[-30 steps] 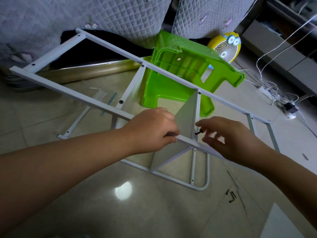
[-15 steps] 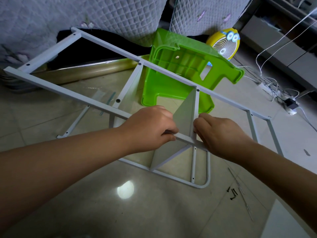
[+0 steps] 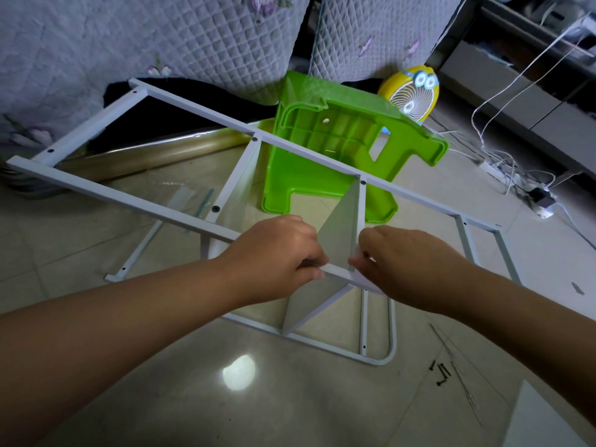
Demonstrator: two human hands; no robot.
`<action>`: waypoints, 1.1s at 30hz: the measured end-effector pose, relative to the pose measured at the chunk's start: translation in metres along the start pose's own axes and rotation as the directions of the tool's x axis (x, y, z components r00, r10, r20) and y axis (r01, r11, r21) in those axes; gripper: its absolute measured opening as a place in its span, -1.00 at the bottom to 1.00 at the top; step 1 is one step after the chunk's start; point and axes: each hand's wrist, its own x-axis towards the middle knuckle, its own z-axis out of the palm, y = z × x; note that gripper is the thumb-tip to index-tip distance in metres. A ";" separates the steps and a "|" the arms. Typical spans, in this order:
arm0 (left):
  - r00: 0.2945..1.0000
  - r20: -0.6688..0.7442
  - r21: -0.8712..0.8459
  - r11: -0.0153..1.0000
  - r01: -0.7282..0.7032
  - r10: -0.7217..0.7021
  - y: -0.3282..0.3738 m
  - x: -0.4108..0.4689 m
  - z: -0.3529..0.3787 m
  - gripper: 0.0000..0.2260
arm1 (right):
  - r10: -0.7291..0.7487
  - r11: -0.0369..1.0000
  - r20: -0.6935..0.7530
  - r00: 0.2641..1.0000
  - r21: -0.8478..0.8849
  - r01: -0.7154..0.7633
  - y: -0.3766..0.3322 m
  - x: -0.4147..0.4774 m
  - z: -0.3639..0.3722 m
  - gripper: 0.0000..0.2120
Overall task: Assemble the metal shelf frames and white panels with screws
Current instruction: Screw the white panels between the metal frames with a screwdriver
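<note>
- Left hand (image 3: 274, 262): fingers curled over the near rail of the white-painted, ladder-shaped metal shelf frame (image 3: 129, 201), thumb tucked beneath, gripping it just left of the flat white panel (image 3: 342, 233).
- Right hand (image 3: 409, 266): fingers bent down at the joint where the panel's near corner meets that rail, fingertips against the metal. I cannot tell whether they pinch anything small there, because the hand hides the spot.
- The shelf frame is held raised and tilted above the floor, running from far left to right. Black screw heads show at its crossbar joints.
- The white panel stands on edge between this raised frame and a second white metal frame with a rounded corner (image 3: 392, 330), which lies below on the glossy pale tiled floor (image 3: 306, 408).
- A few loose black screws (image 3: 442, 374) lie on the tiles near the right forearm.
- A bright green plastic stool (image 3: 322, 150) lies tipped over behind the frame, with a round yellow fan (image 3: 411, 95) just beyond it.
- A shiny golden roll (image 3: 145, 153) lies at the foot of grey quilted fabric (image 3: 161, 43).
- A tangle of white cables (image 3: 503, 162) sits at far right.
</note>
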 end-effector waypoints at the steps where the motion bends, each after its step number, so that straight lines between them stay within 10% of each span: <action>1: 1.000 0.001 0.000 1.000 0.000 0.000 0.000 0.000 0.000 -0.87 | -0.125 0.991 -0.052 0.991 -0.049 0.123 0.005 -0.001 -0.001 -0.84; 9: 1.000 0.025 -0.041 0.999 0.003 -0.001 0.000 -0.001 0.001 -0.76 | -0.394 0.915 -0.107 0.913 -0.142 0.378 0.026 0.001 0.006 -0.90; 17: 0.995 0.093 -0.049 0.997 0.051 -0.046 -0.002 -0.003 -0.001 -0.71 | 0.069 0.996 0.075 0.995 0.046 -0.072 -0.003 0.002 0.009 -0.81; 23: 0.985 0.121 -0.024 0.991 0.128 -0.124 0.006 0.012 -0.005 -0.66 | 0.203 0.947 -0.049 0.978 0.265 -0.183 0.029 -0.024 0.002 -0.69; 33: 0.948 0.313 0.054 0.998 0.037 -0.052 0.086 0.176 0.099 -0.47 | 0.806 0.550 -0.175 0.566 0.576 -0.605 0.170 -0.148 0.102 -0.83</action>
